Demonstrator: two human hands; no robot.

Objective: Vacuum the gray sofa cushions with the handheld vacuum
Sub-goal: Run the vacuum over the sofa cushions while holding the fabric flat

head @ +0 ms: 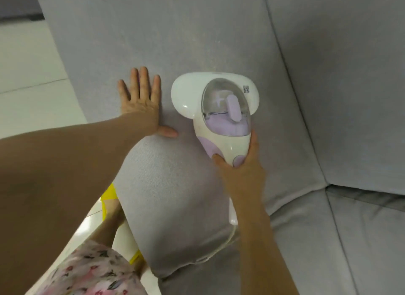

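A white and lilac handheld vacuum (219,110) with a clear dust cup lies head-down on a large gray sofa cushion (153,42). My right hand (238,165) is wrapped around its handle from behind, thumb on the lilac side panel. My left hand (140,103) rests flat on the same cushion just left of the vacuum head, fingers spread and holding nothing. A rounded gray cushion end (171,196) bulges up between my two arms. The vacuum's white cord (232,231) trails down behind my right wrist.
Further gray sofa cushions (350,97) lie to the right, with seams and a gap at the lower right. White tiled floor (28,75) shows at the left. Something yellow (107,198) sits on the floor under my left arm, beside floral fabric of my clothing (92,272).
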